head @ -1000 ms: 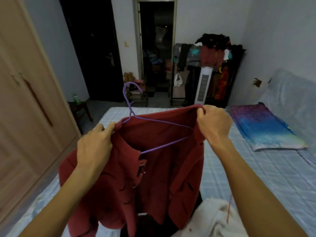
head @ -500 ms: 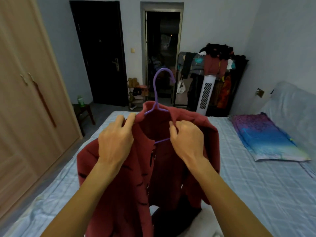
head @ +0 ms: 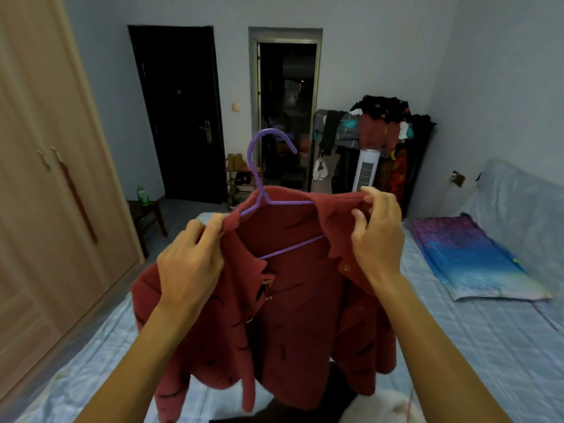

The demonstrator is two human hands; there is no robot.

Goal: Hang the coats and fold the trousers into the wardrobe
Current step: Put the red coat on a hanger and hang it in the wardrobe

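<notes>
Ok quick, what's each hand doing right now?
Left hand: closed, pinching the fuzzy dark red coat by its collar.
Right hand: closed, pinching the same coat's other shoulder.

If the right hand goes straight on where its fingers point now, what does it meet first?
The right hand pinches the red coat at its fingertips, so the coat comes first. Beyond it the line seems to run toward the white tower fan past the bed, though depth is unclear.

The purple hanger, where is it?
Middle of the head view: the purple hanger sits inside the red coat, held up between the left hand and right hand.
</notes>
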